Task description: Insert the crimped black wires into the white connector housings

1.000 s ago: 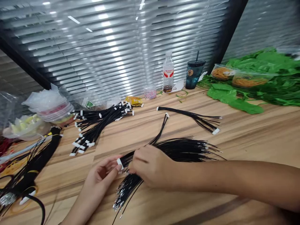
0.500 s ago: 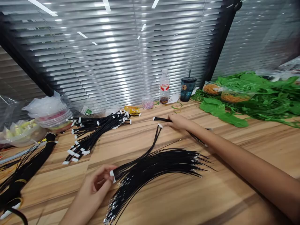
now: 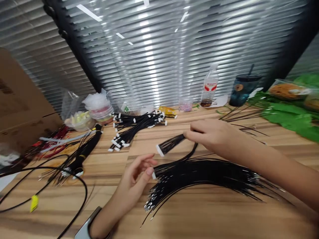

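R hand (image 3: 211, 134) pinches a harness (image 3: 171, 143) partway along, fingers closed on it; its white conn. (image 3: 159, 150) sticks out toward L hand (image 3: 133, 177), looks lifted a bit off the table (image 3: 199, 215). L hand is fairly wide, fingers & thumb parted; thumb tip is right by a 2nd conn. (image 3: 154, 174), can't tell if touching. From there a 2nd bunch (image 3: 191, 153) runs right & bends up under R hand; far end hidden, so can't tell if R hand has that too.

Loose wires (image 3: 211, 174) w/ shiny tips lie in a curved pile on the near side, under/just beside the 2nd bunch. More harnesses (image 3: 139, 127) are piled farther back, apart from both hands.

Step in hand, I'd judge: handling one harness above the loose pile. Next move prob. calls for a firm pinch, a steady L hand, conns. kept apart & no snagging of loose tips.
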{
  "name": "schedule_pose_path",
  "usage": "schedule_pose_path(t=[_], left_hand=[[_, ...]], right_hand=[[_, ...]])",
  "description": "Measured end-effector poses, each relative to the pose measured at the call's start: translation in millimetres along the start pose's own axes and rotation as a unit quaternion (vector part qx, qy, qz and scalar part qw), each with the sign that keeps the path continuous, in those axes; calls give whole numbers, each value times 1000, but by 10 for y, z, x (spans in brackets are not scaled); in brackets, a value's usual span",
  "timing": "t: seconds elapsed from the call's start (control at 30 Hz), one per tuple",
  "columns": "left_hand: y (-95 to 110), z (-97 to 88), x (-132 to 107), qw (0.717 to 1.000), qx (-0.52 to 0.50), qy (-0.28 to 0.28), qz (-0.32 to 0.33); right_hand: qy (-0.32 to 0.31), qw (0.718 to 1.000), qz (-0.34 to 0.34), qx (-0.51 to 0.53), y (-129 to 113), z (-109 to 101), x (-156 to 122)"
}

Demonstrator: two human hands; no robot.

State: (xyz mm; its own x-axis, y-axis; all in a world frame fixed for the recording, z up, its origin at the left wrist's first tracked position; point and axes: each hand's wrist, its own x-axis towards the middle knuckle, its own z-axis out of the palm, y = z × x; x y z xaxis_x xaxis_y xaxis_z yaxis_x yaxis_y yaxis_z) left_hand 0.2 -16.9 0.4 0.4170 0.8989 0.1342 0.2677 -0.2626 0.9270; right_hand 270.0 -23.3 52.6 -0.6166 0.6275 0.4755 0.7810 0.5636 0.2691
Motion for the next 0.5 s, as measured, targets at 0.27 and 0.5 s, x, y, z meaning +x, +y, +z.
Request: schedule_pose_path(t=[0.27,0.5], left_hand=[[123,-41,-41,984,-170,-56,-24],[134,-17,-94,978,-207,-22,14]], right_hand=[[102,992,-53,-43,-435,-180,53],[131,982,-114,-79,-510,-367,-4]])
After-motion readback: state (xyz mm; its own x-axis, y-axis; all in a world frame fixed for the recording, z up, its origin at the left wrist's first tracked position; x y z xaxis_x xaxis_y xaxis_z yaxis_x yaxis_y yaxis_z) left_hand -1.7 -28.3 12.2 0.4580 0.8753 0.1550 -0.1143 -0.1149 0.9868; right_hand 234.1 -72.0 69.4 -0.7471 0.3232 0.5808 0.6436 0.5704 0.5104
